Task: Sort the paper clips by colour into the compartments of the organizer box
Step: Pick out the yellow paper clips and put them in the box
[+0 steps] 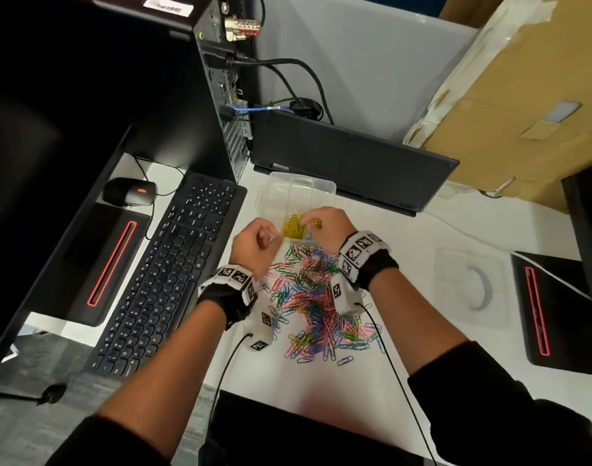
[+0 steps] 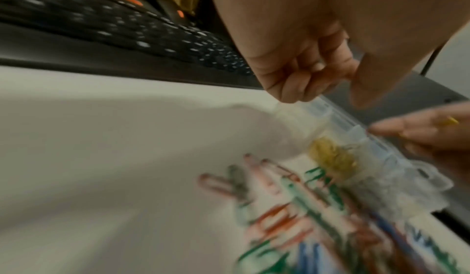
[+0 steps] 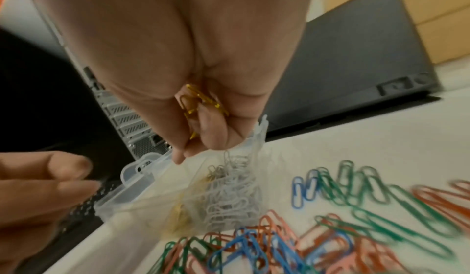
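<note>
Pinching a few yellow clips (image 3: 201, 105) in the right hand (image 1: 328, 227), fingers curled on them, right over the box (image 1: 298, 193), yellow pile (image 1: 293, 227) just below the fingertips. Left hand (image 1: 256, 243) loosely curled, looks empty, just left of the box. Mixed heap (image 1: 314, 304) lies under both wrists. Clips look light, stiff, slick and prone to tangling; best pinched flat across the loops, one colour at a time
</note>
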Demonstrator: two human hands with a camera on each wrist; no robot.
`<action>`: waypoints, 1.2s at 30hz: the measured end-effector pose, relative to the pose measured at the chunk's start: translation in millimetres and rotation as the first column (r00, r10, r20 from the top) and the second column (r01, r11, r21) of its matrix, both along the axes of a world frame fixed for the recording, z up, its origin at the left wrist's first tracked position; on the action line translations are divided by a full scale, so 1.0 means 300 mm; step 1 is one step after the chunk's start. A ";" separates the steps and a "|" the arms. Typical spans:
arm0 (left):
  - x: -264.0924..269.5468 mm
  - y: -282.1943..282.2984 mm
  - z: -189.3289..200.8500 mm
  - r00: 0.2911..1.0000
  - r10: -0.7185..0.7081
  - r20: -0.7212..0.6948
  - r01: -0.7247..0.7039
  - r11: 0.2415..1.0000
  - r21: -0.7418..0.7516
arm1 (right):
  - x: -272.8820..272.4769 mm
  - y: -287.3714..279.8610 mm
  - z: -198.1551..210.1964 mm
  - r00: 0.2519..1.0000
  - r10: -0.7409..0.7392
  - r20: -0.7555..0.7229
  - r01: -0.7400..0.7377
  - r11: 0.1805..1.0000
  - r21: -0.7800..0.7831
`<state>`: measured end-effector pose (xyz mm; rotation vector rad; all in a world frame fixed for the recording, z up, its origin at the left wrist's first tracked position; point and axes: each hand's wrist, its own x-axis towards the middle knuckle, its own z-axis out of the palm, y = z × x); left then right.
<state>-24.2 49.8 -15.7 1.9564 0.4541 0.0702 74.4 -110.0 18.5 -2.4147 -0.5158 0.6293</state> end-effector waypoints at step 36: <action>-0.217 -0.168 -0.074 0.846 -0.479 -0.234 0.533 0.768 0.354 | -0.410 -0.443 -0.030 0.960 -0.266 -0.091 0.238 0.941 -0.242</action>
